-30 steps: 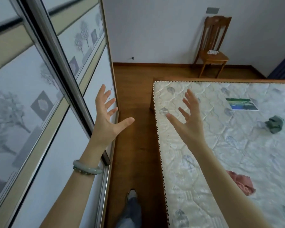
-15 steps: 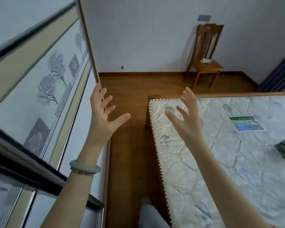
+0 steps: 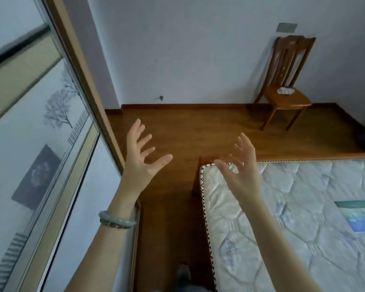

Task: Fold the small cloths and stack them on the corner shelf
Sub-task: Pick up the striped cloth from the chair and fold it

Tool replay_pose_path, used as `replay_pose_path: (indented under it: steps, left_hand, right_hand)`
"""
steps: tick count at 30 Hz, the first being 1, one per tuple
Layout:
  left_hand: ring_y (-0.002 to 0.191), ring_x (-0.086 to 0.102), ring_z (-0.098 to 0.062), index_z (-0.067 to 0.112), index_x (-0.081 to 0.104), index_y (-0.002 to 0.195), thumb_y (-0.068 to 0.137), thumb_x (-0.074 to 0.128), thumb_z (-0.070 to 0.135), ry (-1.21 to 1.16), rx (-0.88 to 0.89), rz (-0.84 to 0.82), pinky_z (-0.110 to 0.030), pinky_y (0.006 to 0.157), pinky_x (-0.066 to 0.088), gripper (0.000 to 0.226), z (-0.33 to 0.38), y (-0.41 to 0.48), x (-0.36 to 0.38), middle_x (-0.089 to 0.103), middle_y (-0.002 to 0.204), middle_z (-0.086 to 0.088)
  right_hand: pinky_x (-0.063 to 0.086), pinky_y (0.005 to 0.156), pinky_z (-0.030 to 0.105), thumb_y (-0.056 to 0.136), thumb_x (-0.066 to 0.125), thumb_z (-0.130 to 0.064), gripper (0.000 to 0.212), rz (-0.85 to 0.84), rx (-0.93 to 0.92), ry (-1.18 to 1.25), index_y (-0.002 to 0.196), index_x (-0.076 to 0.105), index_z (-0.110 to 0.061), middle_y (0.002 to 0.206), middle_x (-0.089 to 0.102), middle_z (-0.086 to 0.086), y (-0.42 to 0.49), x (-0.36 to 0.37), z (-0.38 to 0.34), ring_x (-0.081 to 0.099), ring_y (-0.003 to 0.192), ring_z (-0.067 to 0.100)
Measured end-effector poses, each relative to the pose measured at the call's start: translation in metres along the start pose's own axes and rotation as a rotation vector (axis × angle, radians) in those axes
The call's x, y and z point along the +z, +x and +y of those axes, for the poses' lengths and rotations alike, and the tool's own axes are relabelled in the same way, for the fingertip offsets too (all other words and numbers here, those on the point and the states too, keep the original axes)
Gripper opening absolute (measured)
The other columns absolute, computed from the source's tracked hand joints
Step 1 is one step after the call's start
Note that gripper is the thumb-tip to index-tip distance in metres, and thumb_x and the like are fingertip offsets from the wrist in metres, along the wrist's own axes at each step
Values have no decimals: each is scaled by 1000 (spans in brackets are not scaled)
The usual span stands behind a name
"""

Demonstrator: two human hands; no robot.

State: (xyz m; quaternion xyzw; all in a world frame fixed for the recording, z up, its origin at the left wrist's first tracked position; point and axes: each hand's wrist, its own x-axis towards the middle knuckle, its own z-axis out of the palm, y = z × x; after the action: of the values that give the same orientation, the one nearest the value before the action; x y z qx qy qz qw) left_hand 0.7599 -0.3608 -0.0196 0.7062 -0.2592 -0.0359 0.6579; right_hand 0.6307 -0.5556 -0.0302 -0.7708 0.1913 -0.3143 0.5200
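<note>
Wooden floor runs between wardrobe and mattress. Your left hand and right hand hover spread and empty. No cloth or corner shelf is in view. Judged step: fetching. Next, locate and grasp a cloth.

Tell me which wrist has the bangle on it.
The wrist of the left hand: a pale green bangle circles it. The right hand has a bare wrist.

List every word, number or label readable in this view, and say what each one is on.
No text can be read in this view.
Green and blue label on the mattress: too blurred to read.
Dark diamond emblem on the wardrobe door: blurred, no letters show.
Grey wall plate: no marking shows.
</note>
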Motion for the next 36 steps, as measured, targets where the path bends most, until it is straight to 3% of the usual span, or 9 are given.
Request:
replay_pose_path:
  steps: [5, 8, 14, 17, 23, 31, 36]
  left_hand:
    - [130, 41, -3, 37, 18, 145, 65, 78, 42, -17, -1, -44, -29, 103, 44, 100, -35, 103, 15, 26, 152, 6]
    - [130, 40, -1, 38, 17, 145, 68, 79, 38, -26, -12, -109, -28, 103, 44, 99, -65, 170, 32, 24, 153, 7]
    - [131, 40, -2, 37, 16, 147, 65, 77, 43, -113, 7, -287, -27, 102, 43, 102, -124, 341, 72, 24, 153, 9]
    - [130, 41, -3, 36, 19, 147, 64, 77, 44, -154, 5, -351, -31, 104, 43, 102, -133, 418, 95, 26, 151, 9]
    - [128, 43, -3, 34, 21, 146, 64, 77, 41, -187, 62, -517, -32, 103, 43, 100, -140, 541, 139, 28, 150, 7]
    - [127, 43, -1, 35, 22, 143, 70, 77, 34, -185, 90, -634, -26, 102, 44, 92, -177, 663, 216, 28, 150, 9]
    - [126, 45, -2, 40, 26, 140, 71, 76, 31, -167, 125, -683, -30, 103, 44, 85, -206, 766, 292, 31, 147, 15]
  right_hand:
    - [45, 100, 23, 79, 76, -22, 81, 7, 21, -38, 143, 28, -35, 146, 37, -10, 101, 24, 26, 42, 128, 1]
    - [45, 103, 29, 77, 77, -22, 82, 52, 28, -60, 143, 29, -32, 145, 39, -8, 158, 38, 47, 42, 130, 4]
    - [44, 99, 20, 77, 75, -23, 82, 246, 38, -88, 145, 29, -27, 145, 40, -4, 291, 73, 89, 44, 128, 6]
    - [45, 100, 24, 78, 75, -24, 82, 342, 43, -107, 145, 29, -26, 145, 39, -4, 349, 80, 95, 43, 129, 7]
    - [44, 98, 18, 78, 75, -25, 80, 526, 82, -176, 144, 29, -28, 146, 39, -7, 438, 76, 106, 43, 128, 4]
    - [43, 97, 16, 79, 75, -21, 76, 621, 116, -227, 140, 30, -30, 140, 40, -12, 562, 64, 160, 43, 127, 5]
    - [46, 101, 27, 80, 74, -21, 75, 667, 103, -201, 142, 31, -25, 144, 40, -7, 676, 40, 214, 44, 129, 9]
